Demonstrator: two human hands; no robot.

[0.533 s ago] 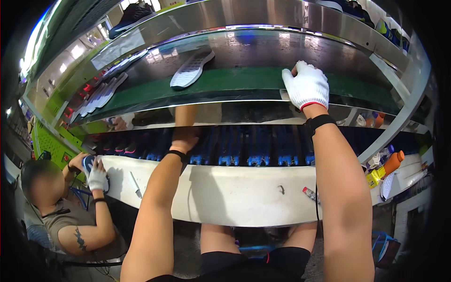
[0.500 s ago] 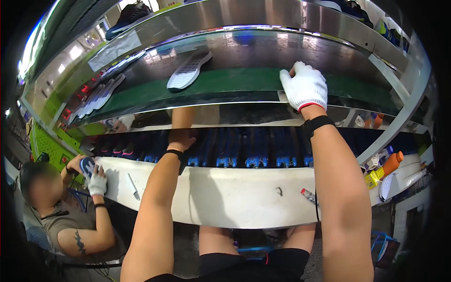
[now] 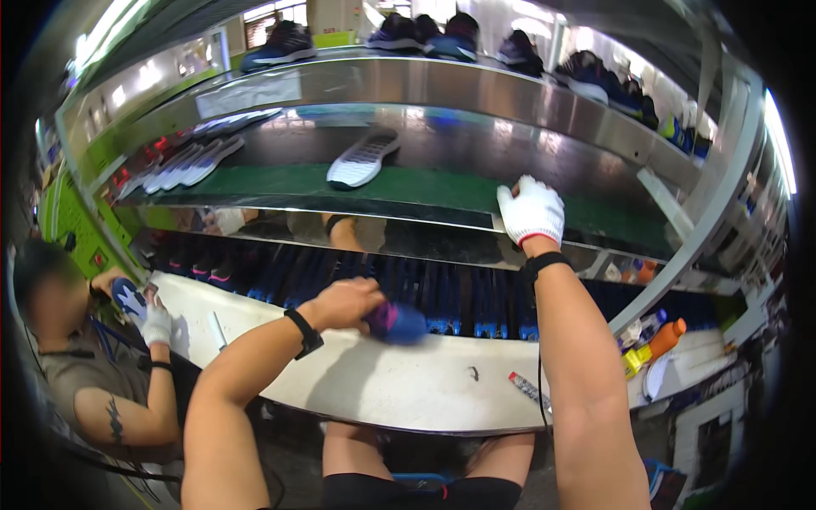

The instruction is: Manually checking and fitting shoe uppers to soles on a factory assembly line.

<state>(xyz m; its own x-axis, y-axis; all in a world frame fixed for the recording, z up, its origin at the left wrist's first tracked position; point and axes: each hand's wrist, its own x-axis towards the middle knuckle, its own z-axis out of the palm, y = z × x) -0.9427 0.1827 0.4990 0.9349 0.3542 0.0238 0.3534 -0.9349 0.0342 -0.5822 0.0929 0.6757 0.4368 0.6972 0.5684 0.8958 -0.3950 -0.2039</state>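
Observation:
My bare left hand (image 3: 347, 303) is closed on the heel end of a dark blue shoe upper (image 3: 399, 325) with a purple-pink collar. The upper is smeared by motion and hangs above the near edge of the lower rack. My right hand (image 3: 532, 211), in a white knit glove, rests at the front edge of the upper belt (image 3: 442, 187). Its fingers are curled and the thumb stands to the left; whatever lies under the fingers is hidden. A white shoe sole (image 3: 364, 161) lies on that belt, left of the glove.
Below the belt runs a row of blue-ended slats (image 3: 484, 319). The white ledge (image 3: 408, 387) holds a marker pen (image 3: 527, 387), with an orange bottle (image 3: 667, 338) farther right. More soles (image 3: 200, 163) lie left. A co-worker (image 3: 110, 374) handles a shoe upper; finished shoes (image 3: 455, 38) line the top shelf.
My left hand has come up from the lower rack with the blue upper in it. The gloved right hand stays at the belt edge. The whole view has shifted.

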